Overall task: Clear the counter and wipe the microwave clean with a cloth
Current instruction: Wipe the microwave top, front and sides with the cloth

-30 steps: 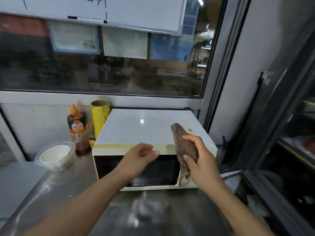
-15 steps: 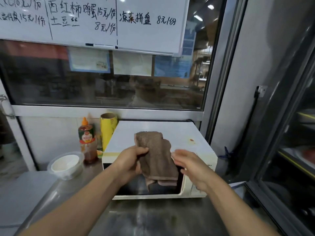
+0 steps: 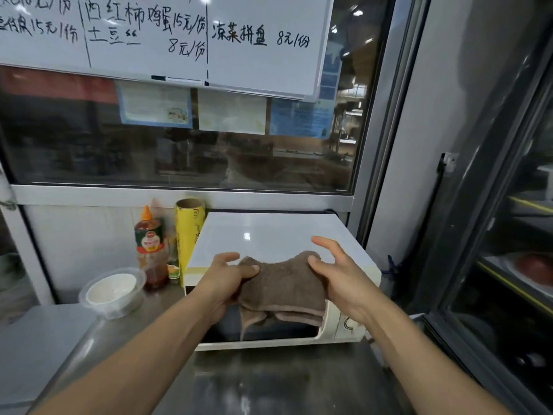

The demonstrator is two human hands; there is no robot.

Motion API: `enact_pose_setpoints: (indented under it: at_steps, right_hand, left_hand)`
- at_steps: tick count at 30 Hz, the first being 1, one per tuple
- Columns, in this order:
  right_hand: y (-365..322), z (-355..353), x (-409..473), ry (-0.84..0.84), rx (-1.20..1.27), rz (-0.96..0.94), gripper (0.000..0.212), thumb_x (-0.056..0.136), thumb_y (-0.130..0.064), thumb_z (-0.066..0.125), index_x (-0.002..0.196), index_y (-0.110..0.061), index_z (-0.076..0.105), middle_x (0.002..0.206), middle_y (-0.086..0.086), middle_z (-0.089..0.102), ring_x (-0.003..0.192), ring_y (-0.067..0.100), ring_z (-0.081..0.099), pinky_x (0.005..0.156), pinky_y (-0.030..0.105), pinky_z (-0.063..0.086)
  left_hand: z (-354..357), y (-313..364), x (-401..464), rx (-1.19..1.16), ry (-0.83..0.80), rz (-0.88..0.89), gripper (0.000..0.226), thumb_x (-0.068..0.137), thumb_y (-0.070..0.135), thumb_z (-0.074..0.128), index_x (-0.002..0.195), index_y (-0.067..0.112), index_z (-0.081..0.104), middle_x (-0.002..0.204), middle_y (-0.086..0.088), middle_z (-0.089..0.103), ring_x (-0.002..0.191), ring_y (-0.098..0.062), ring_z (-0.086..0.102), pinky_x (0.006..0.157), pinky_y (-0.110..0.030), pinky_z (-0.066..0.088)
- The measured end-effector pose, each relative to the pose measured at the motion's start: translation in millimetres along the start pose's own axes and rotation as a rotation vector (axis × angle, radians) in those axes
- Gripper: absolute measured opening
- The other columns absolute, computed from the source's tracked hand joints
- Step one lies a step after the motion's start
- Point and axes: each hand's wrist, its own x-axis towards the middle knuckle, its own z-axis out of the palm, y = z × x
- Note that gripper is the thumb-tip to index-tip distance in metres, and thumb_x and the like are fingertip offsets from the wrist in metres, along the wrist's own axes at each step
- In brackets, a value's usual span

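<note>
Both hands hold the cloth [image 3: 281,283] in the air just in front of the microwave [image 3: 269,238]; the left hand [image 3: 223,280] pinches its upper left corner between thumb and curled fingers, while the right hand [image 3: 338,277] takes the upper right corner under its thumb, its other fingers spread and lifted off the fabric. Brown terry, folded over on itself, it sags between the two grips and hangs in doubled layers across the dark door; I judge it soft, light and limp, with no shape of its own, so it is best held by the corners or bunched into the palm before wiping. Behind it the microwave's white top looks glossy and bare, with a yellowish band along its front edge; the appliance stands on the steel counter [image 3: 284,381]. Left of it, still on the counter, stand a yellow roll of film [image 3: 188,232], a sauce bottle [image 3: 151,250] and a clear lidded bowl [image 3: 112,292].
</note>
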Motion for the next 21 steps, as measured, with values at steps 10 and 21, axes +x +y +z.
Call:
enact_pose_setpoints:
  at_steps: [10,21]
  right_hand:
    - [25.5,-2.8,-35.3,0.040,-0.318,-0.041,0.022,0.063,-0.010,0.080,0.071,-0.020,0.062,0.096,0.002,0.061,0.085,0.012,0.059,0.071,0.020,0.045]
    - [20.7,-70.4,-15.0,0.440,-0.146,-0.048,0.024,0.091,0.002,0.049,0.096,-0.015,0.064,0.094,0.011,0.069,0.089,0.022,0.067,0.079,0.033,0.054]
  left_hand:
    - [-2.4,-15.9,11.9,1.092,-0.229,0.582,0.030,0.069,0.020,0.075,0.055,0.030,0.051,0.064,0.006,0.049,0.068,-0.018,0.054,0.056,-0.025,0.037]
    - [61.9,-16.3,57.4,1.234,-0.192,0.663,0.051,0.084,0.044,0.062,0.129,0.027,0.046,0.135,0.001,0.049,0.123,-0.021,0.045,0.102,-0.039,0.037]
